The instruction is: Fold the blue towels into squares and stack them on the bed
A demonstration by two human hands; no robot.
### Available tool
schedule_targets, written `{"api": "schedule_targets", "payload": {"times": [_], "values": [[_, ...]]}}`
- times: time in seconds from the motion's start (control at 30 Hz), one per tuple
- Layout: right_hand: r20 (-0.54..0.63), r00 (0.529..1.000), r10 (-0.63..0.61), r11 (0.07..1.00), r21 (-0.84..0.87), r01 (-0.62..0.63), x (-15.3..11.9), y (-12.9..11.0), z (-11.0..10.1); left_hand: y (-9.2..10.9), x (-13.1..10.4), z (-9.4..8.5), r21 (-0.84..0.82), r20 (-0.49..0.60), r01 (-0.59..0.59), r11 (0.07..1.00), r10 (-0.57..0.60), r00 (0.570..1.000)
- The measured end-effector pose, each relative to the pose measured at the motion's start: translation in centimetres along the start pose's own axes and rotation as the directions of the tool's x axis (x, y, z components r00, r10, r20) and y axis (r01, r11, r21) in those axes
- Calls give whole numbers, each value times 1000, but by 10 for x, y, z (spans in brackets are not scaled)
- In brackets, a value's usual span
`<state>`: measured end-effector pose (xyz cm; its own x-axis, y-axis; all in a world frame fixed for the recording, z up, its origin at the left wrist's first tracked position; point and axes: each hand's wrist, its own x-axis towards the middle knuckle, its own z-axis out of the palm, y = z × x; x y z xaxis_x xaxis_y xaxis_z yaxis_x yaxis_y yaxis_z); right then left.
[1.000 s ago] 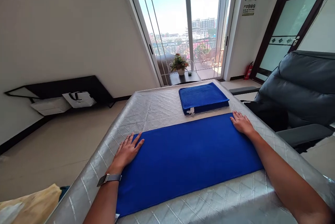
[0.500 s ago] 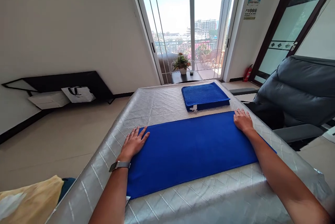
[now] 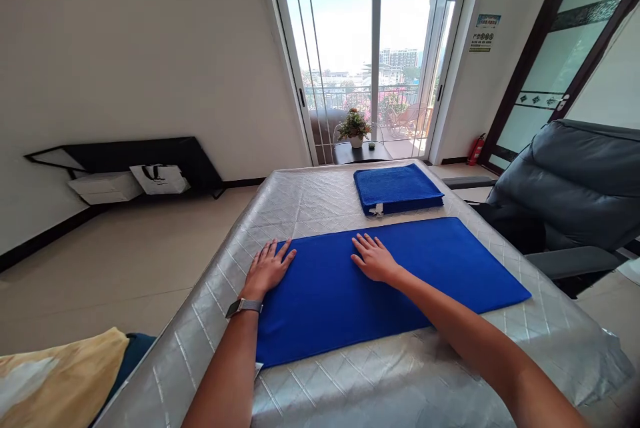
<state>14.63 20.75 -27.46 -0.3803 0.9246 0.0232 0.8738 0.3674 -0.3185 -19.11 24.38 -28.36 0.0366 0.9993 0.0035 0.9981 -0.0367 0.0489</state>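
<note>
A blue towel lies spread flat across a table with a silver quilted cover. My left hand rests on the towel's far left corner, fingers spread and palm down. A watch with a metal band is on my left wrist. Over the middle of the towel, near its far edge, my right hand lies flat with its fingers stretched out. Beyond the towel sits a stack of folded blue towels, with white tags at its near left corner. Another small white tag pokes out at the spread towel's near left corner.
To the right stands a dark leather armchair, its armrest close to the table. A yellow cloth is at the lower left. By the wall, a low black rack holds a white bag. A potted plant stands near the glass doors.
My right hand has moved left from the towel's far right corner to its middle. My left hand stays at the far left corner. The camera view has shifted slightly.
</note>
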Motion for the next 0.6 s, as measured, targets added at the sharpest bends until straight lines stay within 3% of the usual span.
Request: {"api": "schedule_targets", "payload": {"times": [0.07,0.17,0.27,0.43,0.5,0.6], "values": [[3,1000,3,1000,-11,-2,1,2,5,-1,0,1,11,-7,0,1000,0,1000],[7,998,58,997,-50,-58,-6,37,-1,-2,1,2,12,-20,0,1000,0,1000],[-13,985,173,977,-124,-173,-25,100,-19,-3,2,3,3,-15,4,1000,-4,1000],[-75,915,397,888,-220,-404,-65,222,-46,-3,4,2,-7,-6,9,1000,-9,1000],[-93,882,462,854,-222,-471,-74,257,-52,-4,5,3,-17,-5,9,1000,-9,1000],[-111,847,519,821,-210,-531,-77,281,-55,-7,7,5,-39,8,8,999,-8,1000]]}}
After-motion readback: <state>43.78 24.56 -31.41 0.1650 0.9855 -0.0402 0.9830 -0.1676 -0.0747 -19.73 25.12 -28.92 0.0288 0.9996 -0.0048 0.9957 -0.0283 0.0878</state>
